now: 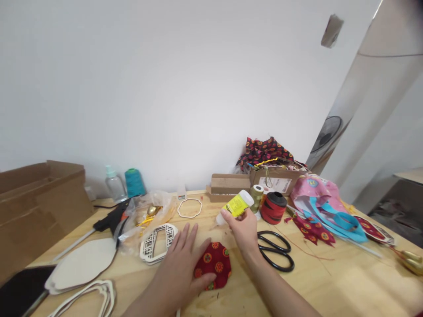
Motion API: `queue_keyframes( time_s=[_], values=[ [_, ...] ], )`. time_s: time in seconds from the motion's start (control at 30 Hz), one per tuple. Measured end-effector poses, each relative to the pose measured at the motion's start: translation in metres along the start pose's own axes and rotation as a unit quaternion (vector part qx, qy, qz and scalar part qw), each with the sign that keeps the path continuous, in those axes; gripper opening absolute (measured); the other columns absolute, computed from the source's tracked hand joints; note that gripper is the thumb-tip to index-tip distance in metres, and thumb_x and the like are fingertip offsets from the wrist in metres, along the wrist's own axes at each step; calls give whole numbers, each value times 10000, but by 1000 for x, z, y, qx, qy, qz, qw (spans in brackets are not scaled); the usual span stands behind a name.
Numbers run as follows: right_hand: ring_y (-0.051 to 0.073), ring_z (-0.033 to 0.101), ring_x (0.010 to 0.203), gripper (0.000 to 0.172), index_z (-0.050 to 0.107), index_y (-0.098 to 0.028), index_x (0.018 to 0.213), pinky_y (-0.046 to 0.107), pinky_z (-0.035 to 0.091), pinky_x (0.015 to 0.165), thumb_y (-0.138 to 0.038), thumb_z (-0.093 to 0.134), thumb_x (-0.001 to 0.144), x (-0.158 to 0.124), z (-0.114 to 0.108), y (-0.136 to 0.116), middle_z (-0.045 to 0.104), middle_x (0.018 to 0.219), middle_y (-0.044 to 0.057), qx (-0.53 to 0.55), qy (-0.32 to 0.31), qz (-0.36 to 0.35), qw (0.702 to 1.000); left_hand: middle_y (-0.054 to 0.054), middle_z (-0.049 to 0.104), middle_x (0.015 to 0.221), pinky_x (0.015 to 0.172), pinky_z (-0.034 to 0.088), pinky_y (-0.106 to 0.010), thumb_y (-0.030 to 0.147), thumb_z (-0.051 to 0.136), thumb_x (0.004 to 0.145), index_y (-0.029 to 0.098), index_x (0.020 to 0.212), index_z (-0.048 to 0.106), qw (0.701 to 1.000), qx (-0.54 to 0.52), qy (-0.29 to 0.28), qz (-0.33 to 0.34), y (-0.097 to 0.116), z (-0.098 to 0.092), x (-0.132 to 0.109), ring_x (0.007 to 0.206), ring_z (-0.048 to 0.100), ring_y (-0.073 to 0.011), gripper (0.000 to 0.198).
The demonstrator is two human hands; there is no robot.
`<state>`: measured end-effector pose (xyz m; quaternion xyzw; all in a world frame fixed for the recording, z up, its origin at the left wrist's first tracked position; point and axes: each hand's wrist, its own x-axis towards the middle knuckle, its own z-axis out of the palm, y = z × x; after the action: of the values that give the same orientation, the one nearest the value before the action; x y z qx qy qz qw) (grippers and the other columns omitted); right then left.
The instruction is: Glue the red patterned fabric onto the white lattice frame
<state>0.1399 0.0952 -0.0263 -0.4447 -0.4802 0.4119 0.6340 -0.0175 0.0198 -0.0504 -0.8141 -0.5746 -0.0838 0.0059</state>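
My right hand [243, 229] is wrapped round a white glue bottle [238, 203] with a yellow label. The bottle is tilted, its narrow end pointing down to the left above the table. My left hand [185, 264] lies with fingers spread, its thumb over a dark red patterned fabric piece [218, 267] with scalloped edges. Just beyond the left fingertips is a pale lattice frame [159, 243]. A thin white outline frame [190, 208] lies farther back. Black-handled scissors [276, 250] rest to the right of my right wrist.
At left are a cardboard box [46, 211], a glue gun [112, 220], pale flat panels [82, 264] and a teal thread cone [134, 182]. A red thread spool [273, 208], a fabric-filled box [276, 178] and blue ribbon [340, 220] stand or lie at right. The wall rises behind.
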Motion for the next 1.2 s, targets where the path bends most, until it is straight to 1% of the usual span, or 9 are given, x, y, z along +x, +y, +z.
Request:
queue_keyframes(
  time_s=[0.1, 0.2, 0.33, 0.43, 0.57, 0.77, 0.97, 1.07, 1.2],
  values=[
    [98, 490, 384, 301, 518, -151, 688, 209, 403, 366, -348, 709, 562, 3, 2, 6, 576, 532, -21, 34, 0, 32, 999, -140, 187, 1432, 969, 202, -585, 641, 339, 716, 390, 1269, 317, 999, -31, -23, -5, -1, -2, 0, 1274, 91, -374, 607],
    [66, 428, 335, 324, 507, -148, 678, 193, 372, 335, -376, 710, 568, 7, 2, 10, 532, 499, -49, 71, -6, 61, 996, -131, 171, 1438, 972, 172, -593, 626, 329, 733, 404, 1266, 310, 999, -42, -29, 0, 1, -5, 0, 1278, 75, -369, 578],
    [64, 426, 348, 361, 514, -151, 710, 195, 386, 352, -444, 687, 589, 7, 2, 12, 541, 519, -47, 121, -16, 82, 989, -130, 187, 1435, 965, 184, -604, 620, 359, 726, 384, 1252, 353, 998, -52, -27, 6, 2, -9, 0, 1280, 90, -365, 577],
    [62, 428, 365, 357, 534, -144, 729, 187, 381, 362, -437, 690, 600, 6, 1, 11, 562, 555, -33, 145, -23, 90, 985, -140, 186, 1432, 964, 180, -607, 606, 372, 730, 378, 1254, 354, 998, -52, -23, 21, 3, -14, 2, 1281, 84, -359, 572],
    [57, 419, 367, 335, 537, -137, 723, 176, 371, 363, -415, 691, 617, 6, 1, 12, 530, 516, -45, 168, -27, 106, 980, -117, 166, 1437, 971, 169, -596, 553, 416, 744, 395, 1253, 343, 997, -48, -35, 56, 5, -18, 8, 1285, 59, -342, 537],
    [39, 410, 363, 345, 509, -154, 712, 146, 356, 351, -376, 732, 569, 9, 0, 17, 524, 511, -66, 190, -12, 121, 974, -164, 238, 1407, 938, 206, -622, 634, 384, 702, 407, 1257, 323, 996, -51, -63, 36, 7, -16, 13, 1259, 137, -383, 603],
    [41, 410, 338, 359, 510, -154, 695, 155, 360, 337, -383, 740, 539, 10, 1, 16, 525, 499, -70, 194, 9, 124, 973, -140, 257, 1409, 959, 224, -597, 621, 402, 701, 343, 1189, 469, 998, -41, -7, 51, 9, -12, 9, 1269, 183, -362, 566],
    [42, 409, 336, 350, 517, -156, 684, 160, 367, 338, -376, 742, 532, 11, 1, 14, 523, 499, -71, 195, 17, 123, 973, -148, 292, 1394, 968, 244, -575, 608, 424, 700, 273, 1203, 465, 997, -57, 3, 44, 9, -9, 11, 1266, 224, -341, 606],
    [41, 412, 344, 343, 529, -150, 686, 156, 366, 344, -359, 748, 525, 13, -1, 13, 513, 489, -77, 193, 26, 122, 973, -152, 355, 1367, 976, 263, -543, 445, 375, 812, 200, 1196, 470, 996, -86, 1, 20, 12, -3, 20, 1266, 244, -307, 465]
  ],
)
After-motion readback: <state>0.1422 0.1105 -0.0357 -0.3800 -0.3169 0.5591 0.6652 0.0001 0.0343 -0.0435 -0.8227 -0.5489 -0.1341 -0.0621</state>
